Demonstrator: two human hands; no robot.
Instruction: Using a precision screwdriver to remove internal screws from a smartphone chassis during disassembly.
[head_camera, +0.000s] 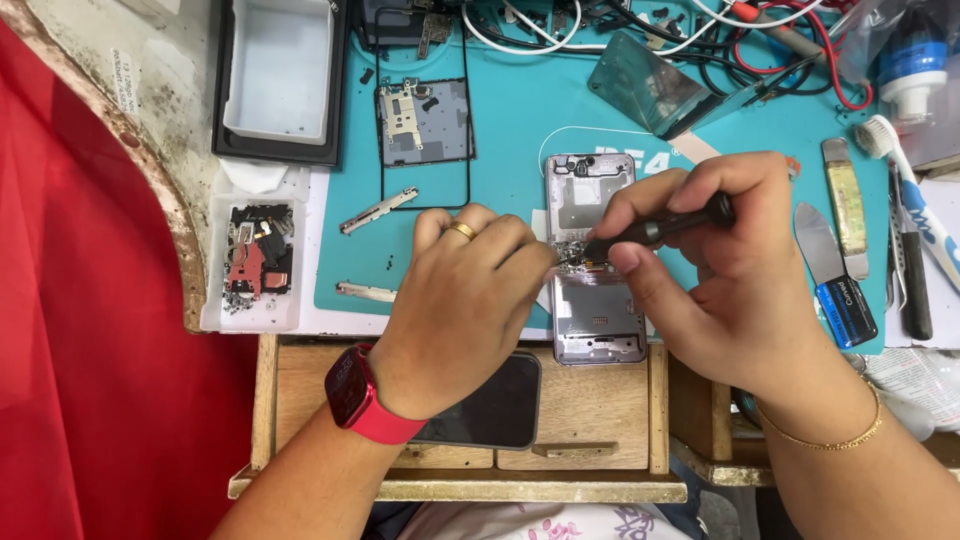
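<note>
The opened foldable phone (597, 255) lies face down on my teal work mat (520, 110), near its front edge, with its long axis running away from me: the camera end points toward the cables, the bottom end toward the wooden drawer (590, 400). My right hand (725, 275) is clenched around a black screwdriver (665, 226), whose shaft lies nearly level, with the tip pointing left onto the hinge area in the phone's middle. My left hand (465, 300), wearing a gold ring, is curled against the phone's left side, fingertips pressed at the hinge; I cannot tell whether they pinch anything. Both hands cover much of the phone's midsection. Beneath my left wrist lies a dark phone (495, 405). Further left sit a parts tray (255, 265) and a loose frame with a back panel (423, 122). To my right lie a metal spatula (822, 245), a toothbrush (912, 200) and a glue bottle (912, 60).
</note>
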